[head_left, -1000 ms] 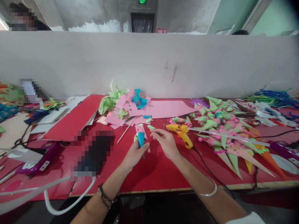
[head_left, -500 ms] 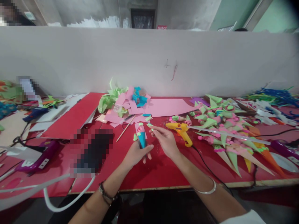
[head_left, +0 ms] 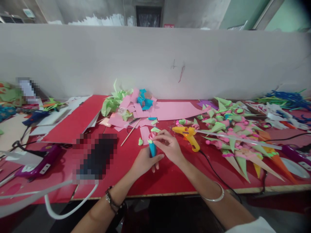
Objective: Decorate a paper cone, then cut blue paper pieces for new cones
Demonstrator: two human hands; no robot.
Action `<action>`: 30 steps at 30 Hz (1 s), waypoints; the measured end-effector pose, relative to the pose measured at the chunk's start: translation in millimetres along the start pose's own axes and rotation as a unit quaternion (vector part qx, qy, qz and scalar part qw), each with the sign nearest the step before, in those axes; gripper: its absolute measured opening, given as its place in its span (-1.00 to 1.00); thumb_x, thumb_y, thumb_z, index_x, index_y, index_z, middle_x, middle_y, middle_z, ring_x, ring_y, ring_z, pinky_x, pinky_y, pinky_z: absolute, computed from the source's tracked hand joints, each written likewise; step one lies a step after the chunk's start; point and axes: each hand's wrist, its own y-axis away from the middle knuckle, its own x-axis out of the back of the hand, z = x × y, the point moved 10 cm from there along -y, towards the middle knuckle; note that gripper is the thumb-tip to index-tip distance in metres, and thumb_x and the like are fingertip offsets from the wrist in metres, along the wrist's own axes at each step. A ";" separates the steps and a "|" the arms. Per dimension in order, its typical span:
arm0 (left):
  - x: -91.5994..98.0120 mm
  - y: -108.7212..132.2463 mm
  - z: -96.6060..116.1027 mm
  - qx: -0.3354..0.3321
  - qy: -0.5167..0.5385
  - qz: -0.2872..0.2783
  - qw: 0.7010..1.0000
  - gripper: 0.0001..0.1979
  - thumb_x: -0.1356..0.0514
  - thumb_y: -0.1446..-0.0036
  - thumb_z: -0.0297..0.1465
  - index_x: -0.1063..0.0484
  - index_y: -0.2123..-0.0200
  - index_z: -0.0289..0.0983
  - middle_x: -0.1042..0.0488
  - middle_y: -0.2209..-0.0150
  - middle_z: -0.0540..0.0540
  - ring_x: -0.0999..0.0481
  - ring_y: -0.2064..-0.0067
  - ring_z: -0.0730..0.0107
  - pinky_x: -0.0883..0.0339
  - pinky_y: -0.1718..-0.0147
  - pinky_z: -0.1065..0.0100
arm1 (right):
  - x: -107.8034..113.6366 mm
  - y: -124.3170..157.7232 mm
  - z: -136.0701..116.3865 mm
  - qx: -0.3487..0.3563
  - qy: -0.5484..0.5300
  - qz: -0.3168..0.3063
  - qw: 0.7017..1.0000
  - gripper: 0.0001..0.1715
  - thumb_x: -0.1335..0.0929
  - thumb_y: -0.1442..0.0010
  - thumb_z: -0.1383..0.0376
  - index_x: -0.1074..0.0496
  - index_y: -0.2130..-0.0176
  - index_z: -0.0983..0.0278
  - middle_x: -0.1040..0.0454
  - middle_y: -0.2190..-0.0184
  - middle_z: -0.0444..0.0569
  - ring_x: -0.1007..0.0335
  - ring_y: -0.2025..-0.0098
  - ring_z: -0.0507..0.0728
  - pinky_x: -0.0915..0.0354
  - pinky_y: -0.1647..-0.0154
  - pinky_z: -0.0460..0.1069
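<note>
Got a little blue cone clamped in the left hand, grip closed round the lower half, pointed tip hidden in the fist. Looks like rolled paper or thin foam sheet, matte and smooth, can't tell which. Pinching the pink frill at the cone's wide mouth with the right hand, thumb and fingertips pressed together on it, right beside a small pale-green bit. Holding all that just above the red surface, front and middle.

Just right of the right hand, lying on its side: a chunky yellow glue gun in glossy plastic, with a long clear glue stick poking out the back and a black cord trailing to the front edge. Further right, a big messy pile of finished cones, long skinny spikes in green, pink, orange and yellow. Behind the hands, a flat pink paper sheet plus crumpled green and blue scraps, and a thin wooden stick lying at a slant. Off to the far left, a purple glue gun.
</note>
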 end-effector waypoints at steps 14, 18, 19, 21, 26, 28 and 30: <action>6.0 1.3 8.0 -0.029 -0.072 0.026 0.997 -0.71 -0.10 -0.01 -0.25 -0.19 0.64 -0.28 -0.35 0.75 0.04 -0.32 0.76 0.54 -0.13 0.78 0.54 | -4.0 1.8 5.6 0.003 -0.056 0.006 0.998 -0.89 -0.32 -0.05 0.37 -0.32 0.33 0.20 -0.27 0.35 -0.14 -0.25 0.28 0.01 -0.23 0.24 -0.06; 5.9 0.7 7.1 -0.029 -0.059 0.024 0.998 -0.74 -0.10 0.00 -0.25 -0.20 0.60 -0.27 -0.34 0.75 0.05 -0.31 0.77 0.54 -0.12 0.78 0.54 | -3.6 2.3 6.5 -0.011 -0.056 0.009 0.998 -0.92 -0.30 -0.07 0.34 -0.30 0.33 0.21 -0.27 0.36 -0.14 -0.24 0.29 0.01 -0.23 0.24 -0.07; 5.6 0.6 6.7 -0.026 -0.052 0.023 0.998 -0.74 -0.10 0.00 -0.25 -0.20 0.59 -0.27 -0.34 0.75 0.06 -0.31 0.77 0.54 -0.11 0.79 0.54 | -4.1 2.3 7.0 -0.015 -0.057 0.006 0.998 -0.92 -0.30 -0.07 0.33 -0.30 0.33 0.21 -0.27 0.35 -0.14 -0.23 0.28 0.02 -0.23 0.24 -0.07; 4.7 0.6 6.2 -0.020 -0.045 0.019 0.999 -0.75 -0.09 -0.01 -0.25 -0.19 0.60 -0.27 -0.34 0.75 0.07 -0.30 0.77 0.55 -0.10 0.79 0.54 | -5.6 2.0 8.3 -0.019 -0.062 -0.002 0.998 -0.89 -0.31 -0.05 0.31 -0.29 0.32 0.20 -0.26 0.34 -0.14 -0.23 0.27 0.02 -0.23 0.23 -0.07; 6.3 1.8 10.5 -0.031 -0.070 0.027 0.997 -0.74 -0.09 -0.01 -0.28 -0.19 0.63 -0.27 -0.34 0.75 0.06 -0.31 0.76 0.55 -0.12 0.77 0.53 | -7.7 1.8 13.6 -0.037 -0.086 -0.001 0.996 -0.79 -0.34 -0.01 0.29 -0.25 0.28 0.19 -0.25 0.33 -0.14 -0.23 0.25 0.02 -0.23 0.22 -0.07; 7.8 2.5 11.8 -0.036 -0.080 0.033 0.996 -0.73 -0.09 -0.01 -0.29 -0.19 0.64 -0.27 -0.33 0.75 0.05 -0.31 0.75 0.55 -0.14 0.75 0.53 | -8.9 2.2 14.6 -0.046 -0.092 -0.001 0.995 -0.75 -0.34 -0.01 0.27 -0.23 0.26 0.19 -0.25 0.32 -0.13 -0.23 0.24 0.03 -0.23 0.23 -0.06; 8.6 2.8 12.3 -0.038 -0.087 0.035 0.995 -0.73 -0.09 -0.01 -0.29 -0.19 0.65 -0.27 -0.33 0.75 0.05 -0.31 0.75 0.55 -0.15 0.74 0.52 | -9.1 2.4 14.3 -0.050 -0.091 0.000 0.995 -0.74 -0.34 0.00 0.24 -0.22 0.26 0.18 -0.25 0.32 -0.13 -0.24 0.23 0.03 -0.24 0.22 -0.06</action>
